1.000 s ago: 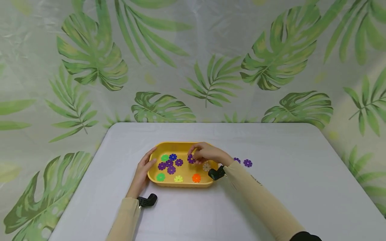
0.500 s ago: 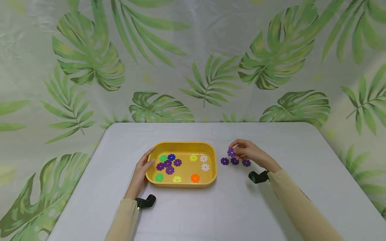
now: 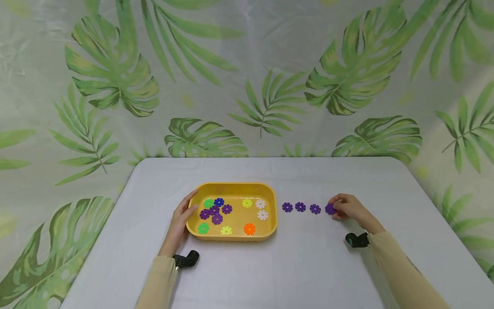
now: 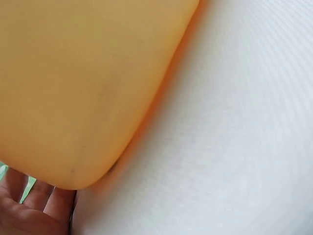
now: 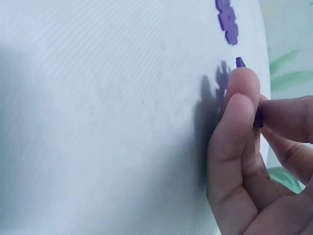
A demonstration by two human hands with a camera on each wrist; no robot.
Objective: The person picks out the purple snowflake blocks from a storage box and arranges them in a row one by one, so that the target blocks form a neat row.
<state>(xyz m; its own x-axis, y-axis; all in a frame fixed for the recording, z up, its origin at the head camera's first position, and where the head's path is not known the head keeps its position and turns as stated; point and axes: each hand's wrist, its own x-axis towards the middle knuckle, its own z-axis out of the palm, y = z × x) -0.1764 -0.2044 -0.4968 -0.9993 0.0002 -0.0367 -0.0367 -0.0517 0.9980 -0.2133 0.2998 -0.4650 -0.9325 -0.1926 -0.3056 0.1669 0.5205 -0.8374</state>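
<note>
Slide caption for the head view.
Right hand pinches a purple disc beside three others; left hand grips the yellow tray.

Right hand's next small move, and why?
Probably lower the pinched purple disc and let go: the right hand holds it at the right end of a row of three purple discs, and the right wrist view shows its shadow apart from it.

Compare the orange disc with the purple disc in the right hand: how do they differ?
The orange disc lies inside the yellow tray; the purple disc is outside it. The purple disc is pinched by the right hand, while the orange disc is untouched. Both are round with notched edges.
</note>
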